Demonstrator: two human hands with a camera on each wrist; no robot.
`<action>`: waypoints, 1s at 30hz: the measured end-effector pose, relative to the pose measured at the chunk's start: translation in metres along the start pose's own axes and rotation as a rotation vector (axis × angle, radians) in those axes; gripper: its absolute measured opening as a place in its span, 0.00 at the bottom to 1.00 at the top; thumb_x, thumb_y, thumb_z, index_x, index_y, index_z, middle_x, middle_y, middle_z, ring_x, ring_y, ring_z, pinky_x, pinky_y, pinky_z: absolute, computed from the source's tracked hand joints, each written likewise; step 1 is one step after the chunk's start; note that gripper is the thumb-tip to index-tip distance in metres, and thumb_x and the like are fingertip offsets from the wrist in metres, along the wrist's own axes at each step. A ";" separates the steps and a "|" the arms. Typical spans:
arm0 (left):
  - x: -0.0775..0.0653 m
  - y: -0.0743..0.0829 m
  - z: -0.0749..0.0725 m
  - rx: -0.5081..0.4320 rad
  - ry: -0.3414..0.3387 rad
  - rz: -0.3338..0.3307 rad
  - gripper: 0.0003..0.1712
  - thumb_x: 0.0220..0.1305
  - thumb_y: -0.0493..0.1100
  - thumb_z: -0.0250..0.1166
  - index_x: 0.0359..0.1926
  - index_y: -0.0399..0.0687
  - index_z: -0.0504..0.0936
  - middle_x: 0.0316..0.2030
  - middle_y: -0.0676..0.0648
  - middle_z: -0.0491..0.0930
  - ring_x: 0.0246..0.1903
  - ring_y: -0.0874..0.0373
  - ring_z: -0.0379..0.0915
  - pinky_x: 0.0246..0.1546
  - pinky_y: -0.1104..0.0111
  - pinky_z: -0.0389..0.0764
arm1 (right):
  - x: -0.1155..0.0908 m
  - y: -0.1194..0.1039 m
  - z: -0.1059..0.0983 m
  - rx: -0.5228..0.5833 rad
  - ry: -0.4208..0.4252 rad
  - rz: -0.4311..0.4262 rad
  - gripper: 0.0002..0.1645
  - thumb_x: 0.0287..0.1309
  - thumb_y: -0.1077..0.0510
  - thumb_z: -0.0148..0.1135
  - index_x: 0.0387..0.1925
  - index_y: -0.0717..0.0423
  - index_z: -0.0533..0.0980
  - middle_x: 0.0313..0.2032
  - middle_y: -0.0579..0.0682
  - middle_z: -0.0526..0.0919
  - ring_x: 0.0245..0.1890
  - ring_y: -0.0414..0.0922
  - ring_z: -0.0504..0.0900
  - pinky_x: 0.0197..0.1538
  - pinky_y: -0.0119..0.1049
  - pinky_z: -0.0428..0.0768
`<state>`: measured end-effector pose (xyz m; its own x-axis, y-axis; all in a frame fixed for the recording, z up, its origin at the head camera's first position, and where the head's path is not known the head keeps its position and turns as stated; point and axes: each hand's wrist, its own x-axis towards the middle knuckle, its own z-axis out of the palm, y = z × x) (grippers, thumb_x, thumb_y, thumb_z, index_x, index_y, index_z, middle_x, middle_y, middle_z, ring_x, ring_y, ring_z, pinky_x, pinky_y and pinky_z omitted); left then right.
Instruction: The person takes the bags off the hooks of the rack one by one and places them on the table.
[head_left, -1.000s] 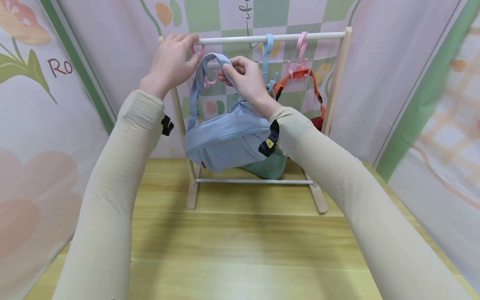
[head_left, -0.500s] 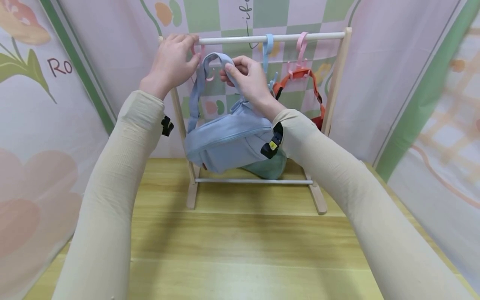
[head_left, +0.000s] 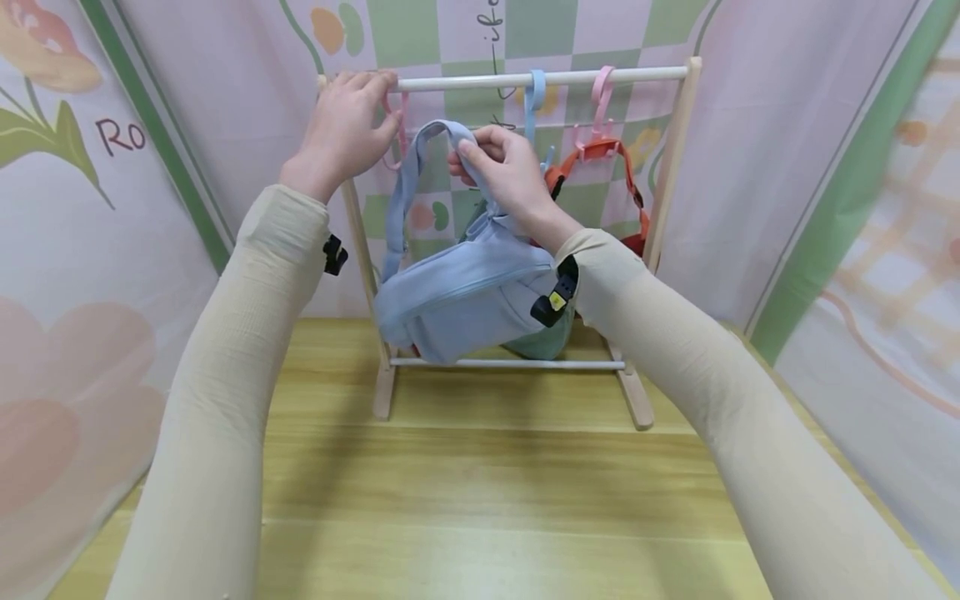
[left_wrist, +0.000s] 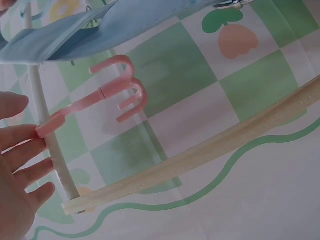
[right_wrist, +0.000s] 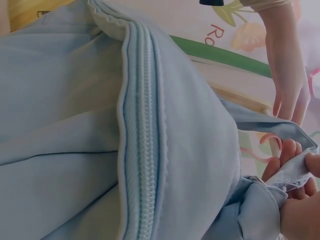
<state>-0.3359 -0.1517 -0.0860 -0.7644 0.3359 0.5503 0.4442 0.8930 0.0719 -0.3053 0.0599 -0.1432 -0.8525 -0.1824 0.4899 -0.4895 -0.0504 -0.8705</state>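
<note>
My right hand [head_left: 513, 179] pinches the strap [head_left: 408, 187] of a light blue sling bag [head_left: 465, 292] between thumb and fingers. The bag hangs tilted below that hand, its zip [right_wrist: 145, 130] facing the right wrist camera. At the rack's upper left, my left hand [head_left: 345, 125] rests on the white bar [left_wrist: 50, 140], its fingers extended against the top of a pink hook [left_wrist: 117, 85]. In the left wrist view the hook's prongs hold nothing, and the blue strap [left_wrist: 100, 30] passes apart from them.
A blue hook [head_left: 534, 104] and another pink hook [head_left: 602, 100] hang along the bar. An orange-strapped bag [head_left: 633, 183] hangs from the pink one. A green bag [head_left: 543, 342] sits behind the blue bag. The rack's wooden feet [head_left: 636, 400] stand on the wooden table [head_left: 465, 483].
My right hand has moved down and slightly right, carrying the blue bag and its strap away from the left pink hook. My left hand has stayed on the bar.
</note>
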 end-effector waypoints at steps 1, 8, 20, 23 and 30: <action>0.000 0.000 0.000 0.001 0.000 0.001 0.31 0.71 0.52 0.46 0.71 0.46 0.58 0.70 0.45 0.60 0.70 0.48 0.52 0.72 0.57 0.46 | -0.001 0.000 -0.001 0.002 -0.002 -0.002 0.10 0.65 0.60 0.55 0.44 0.62 0.74 0.35 0.50 0.83 0.38 0.43 0.84 0.51 0.37 0.80; 0.000 -0.001 0.001 0.010 -0.006 -0.003 0.31 0.72 0.52 0.46 0.71 0.47 0.57 0.70 0.45 0.58 0.71 0.48 0.50 0.73 0.57 0.44 | -0.006 0.003 -0.006 -0.014 -0.016 0.027 0.10 0.64 0.58 0.57 0.43 0.60 0.75 0.34 0.50 0.84 0.38 0.43 0.84 0.50 0.34 0.80; -0.001 -0.001 0.003 0.023 0.008 0.000 0.31 0.71 0.50 0.47 0.72 0.47 0.55 0.70 0.44 0.59 0.71 0.47 0.49 0.73 0.56 0.43 | -0.014 0.006 -0.014 0.006 -0.017 0.065 0.12 0.63 0.57 0.58 0.43 0.61 0.75 0.34 0.52 0.84 0.37 0.43 0.85 0.53 0.36 0.80; -0.002 -0.001 0.003 0.026 0.017 0.007 0.31 0.71 0.49 0.46 0.72 0.47 0.55 0.70 0.44 0.59 0.71 0.46 0.50 0.73 0.57 0.43 | -0.015 0.005 -0.016 -0.002 -0.011 0.072 0.13 0.62 0.56 0.58 0.44 0.61 0.75 0.35 0.53 0.84 0.37 0.43 0.85 0.52 0.35 0.80; -0.005 -0.001 0.006 0.018 0.067 0.031 0.30 0.71 0.48 0.47 0.71 0.45 0.58 0.70 0.43 0.60 0.70 0.47 0.52 0.73 0.59 0.46 | -0.019 0.005 -0.019 -0.023 -0.024 0.096 0.13 0.63 0.55 0.58 0.45 0.60 0.75 0.36 0.52 0.84 0.39 0.44 0.84 0.53 0.35 0.79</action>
<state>-0.3354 -0.1527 -0.0938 -0.7174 0.3431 0.6063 0.4582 0.8880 0.0397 -0.2949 0.0817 -0.1565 -0.8913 -0.2087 0.4025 -0.4097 -0.0090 -0.9122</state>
